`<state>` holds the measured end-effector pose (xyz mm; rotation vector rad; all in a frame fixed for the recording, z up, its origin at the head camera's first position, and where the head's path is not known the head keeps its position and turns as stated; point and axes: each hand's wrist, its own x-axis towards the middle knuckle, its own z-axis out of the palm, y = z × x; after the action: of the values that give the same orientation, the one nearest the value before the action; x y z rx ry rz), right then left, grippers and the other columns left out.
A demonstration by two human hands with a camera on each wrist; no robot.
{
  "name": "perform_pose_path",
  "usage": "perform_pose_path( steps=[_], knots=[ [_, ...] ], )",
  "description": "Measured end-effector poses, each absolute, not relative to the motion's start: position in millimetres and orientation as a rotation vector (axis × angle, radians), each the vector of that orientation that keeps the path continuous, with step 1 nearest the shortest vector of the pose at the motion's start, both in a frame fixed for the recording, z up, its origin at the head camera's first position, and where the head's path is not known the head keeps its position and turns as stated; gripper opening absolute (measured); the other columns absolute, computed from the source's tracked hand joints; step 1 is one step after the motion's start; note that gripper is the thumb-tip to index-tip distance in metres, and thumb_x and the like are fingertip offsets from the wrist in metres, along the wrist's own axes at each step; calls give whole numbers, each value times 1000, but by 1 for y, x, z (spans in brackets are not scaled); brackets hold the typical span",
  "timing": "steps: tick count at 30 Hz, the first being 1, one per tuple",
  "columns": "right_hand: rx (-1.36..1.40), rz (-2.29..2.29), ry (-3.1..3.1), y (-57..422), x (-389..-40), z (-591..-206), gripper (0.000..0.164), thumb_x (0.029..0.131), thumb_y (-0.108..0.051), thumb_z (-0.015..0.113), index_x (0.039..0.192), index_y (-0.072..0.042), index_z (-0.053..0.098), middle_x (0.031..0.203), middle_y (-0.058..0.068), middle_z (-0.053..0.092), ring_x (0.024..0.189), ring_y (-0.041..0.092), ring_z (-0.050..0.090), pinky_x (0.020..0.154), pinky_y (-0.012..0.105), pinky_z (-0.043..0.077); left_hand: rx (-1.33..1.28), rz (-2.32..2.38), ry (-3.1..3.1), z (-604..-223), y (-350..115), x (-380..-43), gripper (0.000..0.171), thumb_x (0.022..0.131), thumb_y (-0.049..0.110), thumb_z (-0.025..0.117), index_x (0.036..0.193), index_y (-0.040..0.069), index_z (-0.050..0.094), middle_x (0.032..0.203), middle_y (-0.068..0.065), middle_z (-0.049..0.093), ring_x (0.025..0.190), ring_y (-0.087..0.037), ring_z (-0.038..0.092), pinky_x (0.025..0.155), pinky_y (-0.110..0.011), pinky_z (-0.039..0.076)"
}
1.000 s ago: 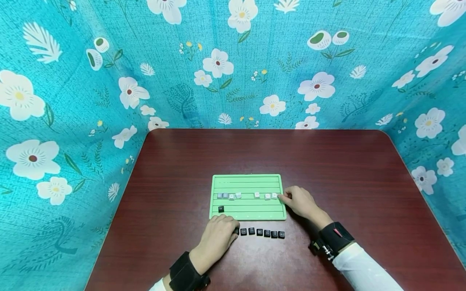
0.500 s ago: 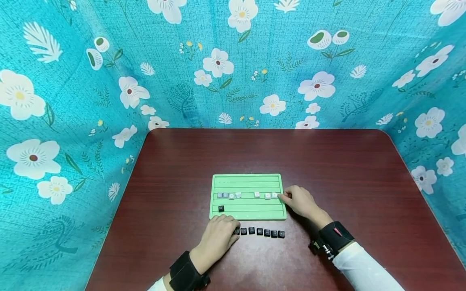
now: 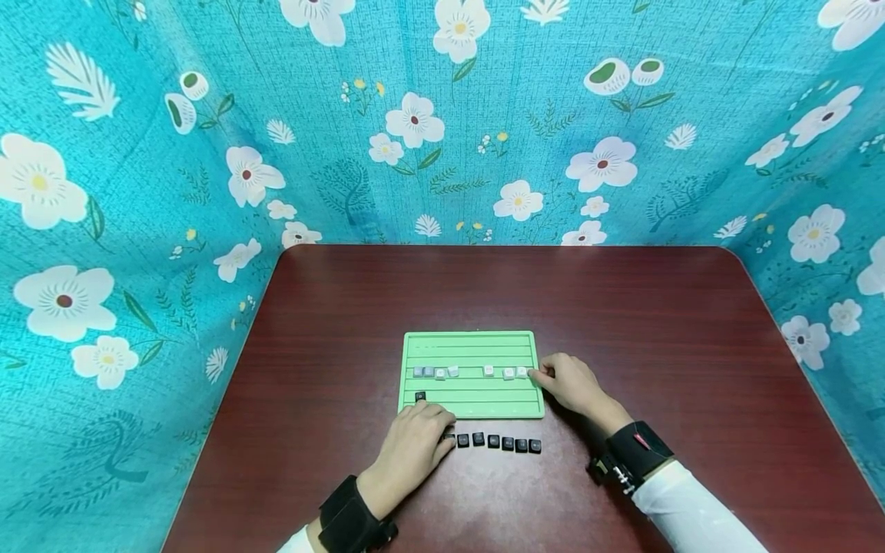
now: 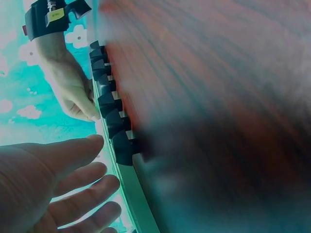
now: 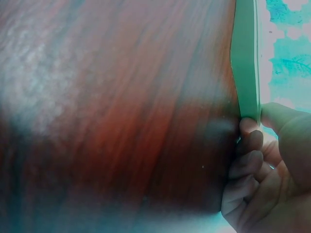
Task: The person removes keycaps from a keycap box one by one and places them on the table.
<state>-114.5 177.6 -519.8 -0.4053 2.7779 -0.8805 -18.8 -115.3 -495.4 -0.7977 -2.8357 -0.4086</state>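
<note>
A green board [image 3: 477, 351] with raised lines lies on the table. White and pale grey keycaps [image 3: 488, 371] sit in a line across its middle, and one black keycap [image 3: 420, 396] is at its lower left. My right hand [image 3: 572, 384] pinches the board's right edge, thumb on top and curled fingers below in the right wrist view. At the lower left edge is my left hand [image 3: 412, 439], its fingers loosely extended and reaching over the rim. In the left wrist view nothing shows between the thumb and fingers; the row's nearest black keycap [image 4: 121, 148] appears just beyond the thumb tip.
Several black keycaps [image 3: 493, 442] form a row on the brown table [image 3: 622, 307], in front of the board. A blue flowered cloth [image 3: 470, 177] hangs behind the table and along both sides. Each wrist wears a black strap [image 3: 639, 453].
My left hand has shifted slightly forward, its fingertips now reaching the black keycap on the board and partly covering it. The right hand stays at the board's edge.
</note>
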Motion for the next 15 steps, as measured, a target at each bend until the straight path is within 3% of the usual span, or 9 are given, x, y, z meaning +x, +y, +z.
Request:
perform_pose_path(
  steps=[7, 15],
  knots=[
    [-411, -883, 2780, 177, -114, -521, 42, 91, -36, 57, 57, -16, 41, 50, -6, 28, 42, 11, 22, 44, 25, 18, -778, -446, -2743, -494, -116, -24, 15, 80, 25, 69, 91, 15, 69, 90, 5, 66, 84, -13, 56, 70, -31, 46],
    [-412, -893, 2777, 178, -114, -519, 42, 91, -36, 57, 57, -16, 41, 50, -6, 28, 42, 11, 23, 44, 25, 18, -749, -460, -2752, -488, -119, -33, 24, 78, 29, 71, 97, 13, 70, 95, 3, 67, 92, -15, 59, 79, -33, 48]
  ],
)
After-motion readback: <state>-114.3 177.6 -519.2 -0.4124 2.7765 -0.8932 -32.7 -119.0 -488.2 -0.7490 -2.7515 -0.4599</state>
